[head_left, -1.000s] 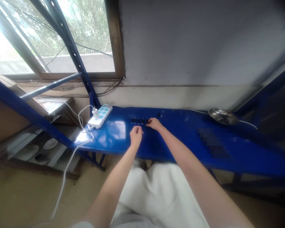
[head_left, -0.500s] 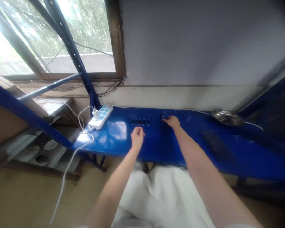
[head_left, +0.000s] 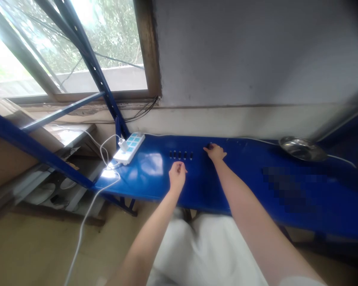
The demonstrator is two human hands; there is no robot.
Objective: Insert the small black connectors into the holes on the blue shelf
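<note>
My right hand [head_left: 215, 152] is over the far part of the blue table [head_left: 155, 186], its thumb and fingers closed around a small dark piece [head_left: 209, 146], mostly covered by the fingers. My left hand [head_left: 178, 174] hovers nearer to me with its fingers curled together; whatever may be inside them is hidden. Just beyond it, several small black cylinder-like pieces [head_left: 179, 155] with pale ends stand or lie in a neat row, too small to tell which.
A white power strip [head_left: 129, 148] with a plug and cable sits at the table's left end. Towards the right lies a shiny metal bowl [head_left: 302, 148], with a blurred dark patch [head_left: 286, 188] in front. Tiny bits [head_left: 237, 140] are scattered near the back edge. A blue metal frame [head_left: 100, 79] rises at left.
The view has turned slightly left. My right hand has shifted left over the table and its fingers have closed on the small dark piece. My left hand stays curled near the row.
</note>
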